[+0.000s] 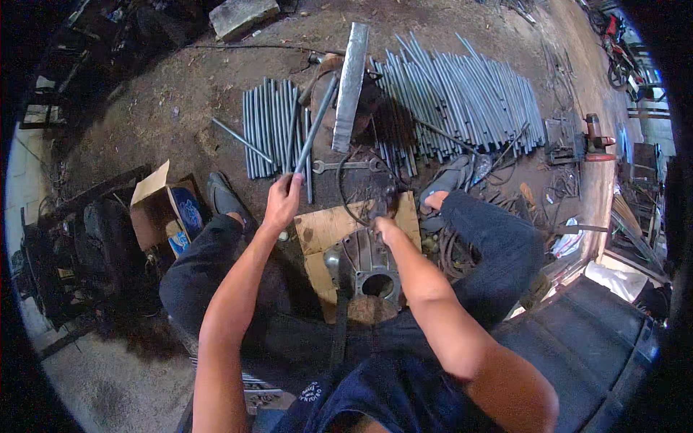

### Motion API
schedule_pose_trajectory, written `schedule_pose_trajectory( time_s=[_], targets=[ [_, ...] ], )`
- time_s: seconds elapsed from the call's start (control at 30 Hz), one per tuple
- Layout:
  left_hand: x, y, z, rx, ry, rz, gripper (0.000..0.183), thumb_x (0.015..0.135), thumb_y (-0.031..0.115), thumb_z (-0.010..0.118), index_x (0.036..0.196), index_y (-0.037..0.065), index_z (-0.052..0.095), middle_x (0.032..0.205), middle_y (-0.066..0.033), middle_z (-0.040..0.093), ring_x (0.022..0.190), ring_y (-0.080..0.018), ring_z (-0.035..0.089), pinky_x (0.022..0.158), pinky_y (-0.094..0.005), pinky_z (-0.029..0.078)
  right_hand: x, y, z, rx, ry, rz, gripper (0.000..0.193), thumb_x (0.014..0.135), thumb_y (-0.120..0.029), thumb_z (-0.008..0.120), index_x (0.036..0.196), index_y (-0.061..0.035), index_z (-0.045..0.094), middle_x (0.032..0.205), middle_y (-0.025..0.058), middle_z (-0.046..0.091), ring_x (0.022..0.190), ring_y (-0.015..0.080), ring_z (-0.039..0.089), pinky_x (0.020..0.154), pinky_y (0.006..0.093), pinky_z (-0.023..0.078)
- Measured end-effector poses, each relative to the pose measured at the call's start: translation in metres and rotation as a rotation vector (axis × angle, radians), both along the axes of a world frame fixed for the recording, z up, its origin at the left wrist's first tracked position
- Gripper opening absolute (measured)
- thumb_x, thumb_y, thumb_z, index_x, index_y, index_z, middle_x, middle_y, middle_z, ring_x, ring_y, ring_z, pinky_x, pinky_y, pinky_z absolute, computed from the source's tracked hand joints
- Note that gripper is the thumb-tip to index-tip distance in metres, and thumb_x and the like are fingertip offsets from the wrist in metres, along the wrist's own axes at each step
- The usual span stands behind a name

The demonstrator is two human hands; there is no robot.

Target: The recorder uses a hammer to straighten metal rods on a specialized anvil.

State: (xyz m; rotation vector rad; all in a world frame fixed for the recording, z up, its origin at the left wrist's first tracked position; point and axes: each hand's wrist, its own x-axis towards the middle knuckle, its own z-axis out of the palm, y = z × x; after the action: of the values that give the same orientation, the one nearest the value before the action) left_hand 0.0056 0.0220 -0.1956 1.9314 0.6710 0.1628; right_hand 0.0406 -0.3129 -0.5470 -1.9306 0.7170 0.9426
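Note:
My left hand (283,203) is closed around the lower end of a grey metal rod (317,124). The rod slants up and away, its far end beside a flat silver metal bar (351,86) that stands over a dark block. My right hand (386,229) is closed in front of my lap, above a piece of cardboard (317,229). A dark, blurred shape shows just beyond its fingers; what it grips cannot be made out. Near that hand lies a grey metal casting with a round hole (366,252). An open-ended wrench (346,166) rests on the ground between my hands and the bar.
Many grey rods (462,101) lie side by side at the far right, with a smaller group (267,130) at the left. An open cardboard box (155,209) stands by my left foot. Cables (451,252) coil near my right leg. A concrete block (244,17) sits at the back.

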Motion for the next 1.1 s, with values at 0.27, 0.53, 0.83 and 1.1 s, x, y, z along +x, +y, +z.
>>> schedule_pose_trajectory(
  time_s=[0.27, 0.53, 0.83, 1.1],
  targets=[
    [-0.045, 0.026, -0.005, 0.042, 0.084, 0.119, 0.037, 0.091, 0.029, 0.052, 0.09, -0.008, 0.058, 0.06, -0.0136, 0.051, 0.057, -0.0133, 0.046, 0.055, -0.0334, 0.04, -0.008, 0.023, 0.061, 0.346, 0.411, -0.011, 0.027, 0.084, -0.028, 0.043, 0.073, -0.0077, 0.056, 0.052, 0.0052, 0.045, 0.041, 0.0199, 0.042, 0.041, 0.0361, 0.039],
    [-0.07, 0.028, -0.005, 0.154, 0.071, 0.155, 0.035, 0.089, 0.025, 0.055, 0.087, -0.01, 0.057, 0.054, -0.0104, 0.048, 0.052, -0.0104, 0.044, 0.048, -0.0318, 0.037, -0.037, 0.094, 0.107, 0.317, 0.518, -0.011, 0.021, 0.084, -0.021, 0.047, 0.069, -0.0072, 0.054, 0.05, 0.008, 0.045, 0.043, 0.0237, 0.043, 0.043, 0.0368, 0.04],
    [-0.026, 0.008, -0.009, 0.19, 0.169, -0.035, 0.036, 0.093, 0.03, 0.047, 0.094, -0.005, 0.053, 0.066, -0.0289, 0.055, 0.064, -0.0435, 0.057, 0.057, -0.0475, 0.042, 0.072, 0.097, 0.219, 0.366, 0.286, 0.139, 0.016, 0.081, -0.006, 0.045, 0.066, -0.0022, 0.048, 0.05, 0.0054, 0.043, 0.039, 0.0204, 0.044, 0.042, 0.0338, 0.043],
    [-0.033, 0.02, -0.025, 0.055, 0.223, -0.127, 0.041, 0.095, 0.033, 0.041, 0.098, -0.005, 0.055, 0.073, -0.0289, 0.056, 0.074, -0.0419, 0.057, 0.066, -0.0447, 0.044, 0.199, 0.168, 0.675, 0.201, -1.168, 0.477, 0.024, 0.08, -0.022, 0.063, 0.067, -0.003, 0.058, 0.055, 0.0016, 0.052, 0.048, 0.0102, 0.049, 0.044, 0.0254, 0.038]
  ],
)
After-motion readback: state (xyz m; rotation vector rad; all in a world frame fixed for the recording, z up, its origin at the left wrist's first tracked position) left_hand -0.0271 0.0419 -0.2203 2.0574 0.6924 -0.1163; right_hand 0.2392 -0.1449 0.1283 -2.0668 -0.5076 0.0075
